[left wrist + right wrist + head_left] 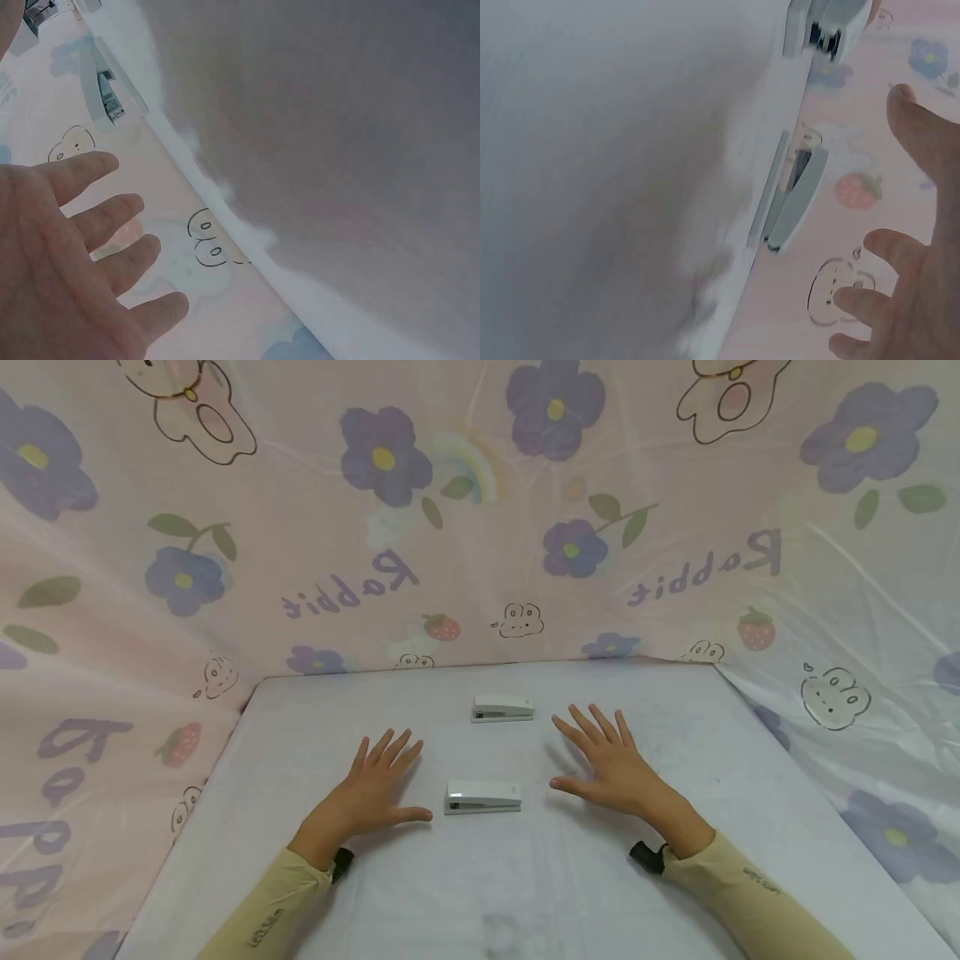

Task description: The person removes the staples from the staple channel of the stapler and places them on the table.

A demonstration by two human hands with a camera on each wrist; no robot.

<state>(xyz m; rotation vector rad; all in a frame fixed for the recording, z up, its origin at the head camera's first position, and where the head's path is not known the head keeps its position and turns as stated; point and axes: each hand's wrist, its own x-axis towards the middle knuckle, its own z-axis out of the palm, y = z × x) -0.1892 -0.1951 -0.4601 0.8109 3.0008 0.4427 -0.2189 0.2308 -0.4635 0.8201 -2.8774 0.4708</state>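
Observation:
Two white staplers lie on the white table. The near stapler [483, 795] sits between the two hands, and the far stapler [502, 706] stands behind it, a little to the right. To the left of the near one, my left hand [367, 797] is spread, fingers pointing forward and thumb toward that stapler. On the other side, my right hand [618, 768] is spread too, its thumb and fingers apart from both staplers. Nothing is in either palm. The right wrist view shows both staplers beyond the thumb [922, 127].
A patterned cloth [480, 527] with flowers and rabbits hangs behind the table [480, 893] and along its sides. Black wrist straps [647, 857] show at the sleeve cuffs. Faint dark smudges mark the tabletop near the front.

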